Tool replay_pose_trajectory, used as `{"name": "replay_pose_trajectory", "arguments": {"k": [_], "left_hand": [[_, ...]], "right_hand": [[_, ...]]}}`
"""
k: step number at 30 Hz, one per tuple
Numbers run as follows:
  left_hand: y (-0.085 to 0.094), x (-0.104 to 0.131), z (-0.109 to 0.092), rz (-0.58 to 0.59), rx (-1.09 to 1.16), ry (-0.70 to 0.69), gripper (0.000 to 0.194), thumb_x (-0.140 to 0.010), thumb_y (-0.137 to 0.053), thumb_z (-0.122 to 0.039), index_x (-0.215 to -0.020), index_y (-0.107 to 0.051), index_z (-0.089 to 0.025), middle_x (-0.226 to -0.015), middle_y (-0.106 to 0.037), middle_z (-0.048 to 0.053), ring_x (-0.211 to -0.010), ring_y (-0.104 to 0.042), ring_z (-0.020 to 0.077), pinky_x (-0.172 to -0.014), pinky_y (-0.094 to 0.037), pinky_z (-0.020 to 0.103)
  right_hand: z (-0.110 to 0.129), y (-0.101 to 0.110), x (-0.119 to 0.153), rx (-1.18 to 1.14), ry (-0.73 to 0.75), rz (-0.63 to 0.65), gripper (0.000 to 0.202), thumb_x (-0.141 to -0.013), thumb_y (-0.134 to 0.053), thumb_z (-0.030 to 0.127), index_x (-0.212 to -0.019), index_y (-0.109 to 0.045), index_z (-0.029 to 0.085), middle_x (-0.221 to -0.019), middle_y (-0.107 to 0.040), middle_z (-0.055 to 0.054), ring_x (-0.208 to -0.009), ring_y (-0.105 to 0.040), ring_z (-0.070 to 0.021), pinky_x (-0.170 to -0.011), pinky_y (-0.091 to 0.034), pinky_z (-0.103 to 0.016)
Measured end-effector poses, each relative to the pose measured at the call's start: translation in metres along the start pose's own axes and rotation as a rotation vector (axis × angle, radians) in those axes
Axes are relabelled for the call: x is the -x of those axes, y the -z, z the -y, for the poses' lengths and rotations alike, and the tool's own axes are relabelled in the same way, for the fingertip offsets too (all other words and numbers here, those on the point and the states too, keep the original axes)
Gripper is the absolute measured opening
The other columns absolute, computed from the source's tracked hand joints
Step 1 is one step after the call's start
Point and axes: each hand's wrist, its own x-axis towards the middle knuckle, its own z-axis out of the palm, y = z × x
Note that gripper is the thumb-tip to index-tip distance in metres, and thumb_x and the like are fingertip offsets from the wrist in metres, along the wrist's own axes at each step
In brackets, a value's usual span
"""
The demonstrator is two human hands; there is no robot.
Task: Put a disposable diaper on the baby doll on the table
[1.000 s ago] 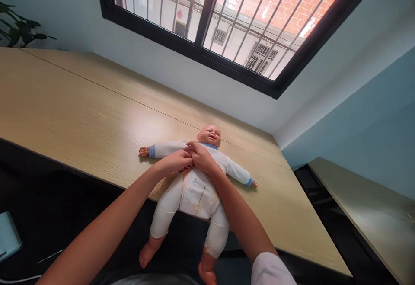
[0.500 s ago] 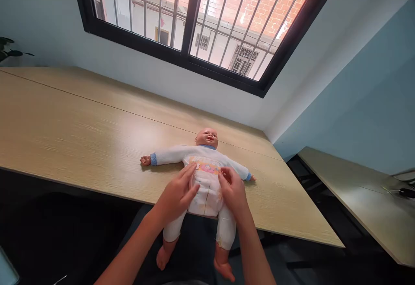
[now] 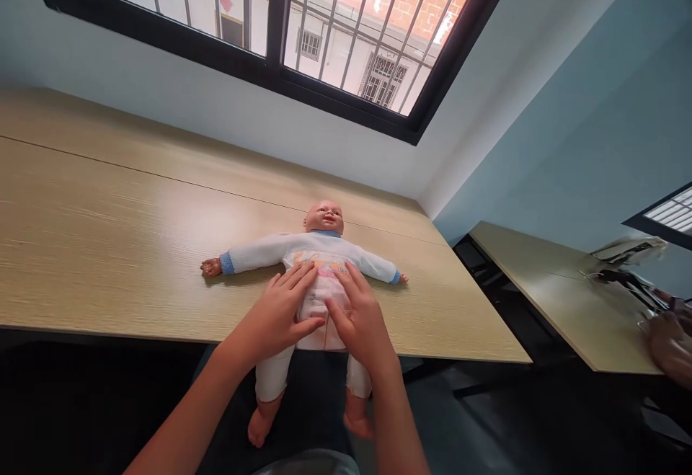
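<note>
Head view shows both hands spread flat on the belly of a baby doll point(image 3: 316, 273), fingers extended and clasping nothing. The left hand point(image 3: 278, 316) lies over the doll's hip on its own side, fingertips reaching up toward the printed band across the chest; the right hand point(image 3: 360, 316) mirrors it on the other hip, thumb turned inward so the two thumbs nearly meet over the middle of the white romper point(image 3: 318, 295). The doll lies on its back at the near edge of the bench point(image 3: 108, 244), head pointing toward the far edge under the window point(image 3: 270, 21), arms stretched out sideways with blue cuffs at the wrists, legs hanging off the near edge with bare feet dangling. It looks light, with a soft, cloth-covered trunk that would give under pressure, while the head, hands and feet appear to be harder, smooth plastic. The knit fabric should grip well and is unlikely to slip; the trunk at the waist or under the arms seems the soundest place to take hold, since the limbs would probably flop. At the right, a second table point(image 3: 551, 295) carries some papers, and another person's hand point(image 3: 670, 345) shows at its far end.
</note>
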Motion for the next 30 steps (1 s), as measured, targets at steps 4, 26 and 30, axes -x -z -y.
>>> {"name": "replay_pose_trajectory", "arguments": {"k": [4,26,30], "left_hand": [[-0.003,-0.004,0.002,0.039,-0.020,0.041,0.077,-0.098,-0.064,-0.052,-0.165,-0.041,-0.023,-0.170,-0.039,0.010,-0.159,-0.033,0.0357,-0.129,-0.030,0.052],[-0.004,0.009,0.005,-0.131,0.178,0.194,0.066,-0.104,-0.052,-0.056,-0.160,-0.046,-0.022,-0.170,-0.041,0.009,-0.157,-0.039,0.0295,-0.129,-0.035,0.045],[-0.019,0.005,0.005,-0.113,0.107,0.226,0.075,-0.104,-0.050,-0.059,-0.166,-0.036,-0.019,-0.174,-0.032,0.012,-0.161,-0.030,0.0319,-0.131,-0.031,0.049]], "right_hand": [[-0.012,-0.004,-0.019,0.092,0.034,0.186,0.059,-0.102,-0.062,0.045,-0.157,-0.055,0.025,-0.167,-0.045,-0.009,-0.159,-0.036,-0.0317,-0.131,-0.024,-0.059],[-0.025,-0.008,0.008,-0.130,-0.285,-0.397,0.048,-0.103,-0.053,0.041,-0.144,-0.063,0.016,-0.151,-0.060,-0.017,-0.143,-0.055,-0.0312,-0.121,-0.045,-0.050],[-0.032,-0.005,0.002,-0.155,-0.240,-0.057,0.060,-0.102,-0.059,0.046,-0.155,-0.054,0.018,-0.160,-0.053,-0.015,-0.151,-0.048,-0.0318,-0.125,-0.040,-0.047]]}}
